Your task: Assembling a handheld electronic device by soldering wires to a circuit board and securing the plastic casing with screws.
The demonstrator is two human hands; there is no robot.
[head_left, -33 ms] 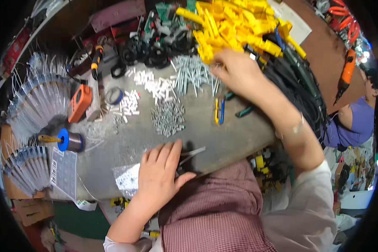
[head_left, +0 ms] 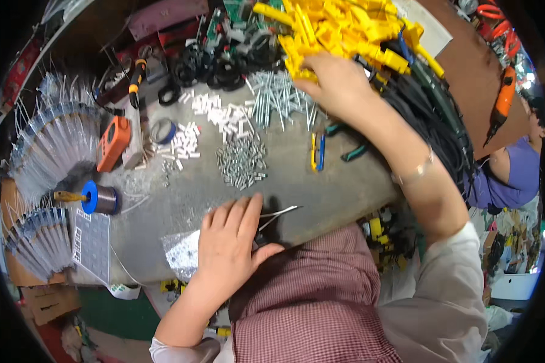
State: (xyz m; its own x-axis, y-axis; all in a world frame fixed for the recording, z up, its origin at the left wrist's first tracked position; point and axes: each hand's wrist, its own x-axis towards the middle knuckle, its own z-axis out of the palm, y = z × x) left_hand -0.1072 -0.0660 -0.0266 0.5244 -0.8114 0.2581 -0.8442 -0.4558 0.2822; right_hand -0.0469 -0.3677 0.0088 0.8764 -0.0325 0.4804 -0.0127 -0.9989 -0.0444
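Observation:
My left hand (head_left: 229, 241) lies palm down at the table's near edge, fingers stretched out and thumb apart. Beside its fingers, two thin pale prongs (head_left: 281, 212) stick out from a dark thing partly under the hand; I cannot make out its kind. A clear plastic bag (head_left: 181, 254) lies against this hand's left side. My right hand (head_left: 336, 88) reaches to the near edge of a heap of yellow plastic parts (head_left: 339, 27). Its fingertips are at one part, partly hidden, so a grip cannot be made out. Long metal screws (head_left: 275, 100) lie just left of it.
Small metal pieces (head_left: 241, 162) and white tubes (head_left: 184, 144) lie in piles mid-table. Pliers (head_left: 352, 152), an orange meter (head_left: 113, 144) and a solder spool (head_left: 102, 198) stand around. Black cables (head_left: 427, 124) heap at the right. A person in purple (head_left: 505, 175) sits beyond.
My right hand has shifted slightly up and left, further onto the yellow parts. The pale prongs by my left hand have turned a little. My left hand stays nearly in place.

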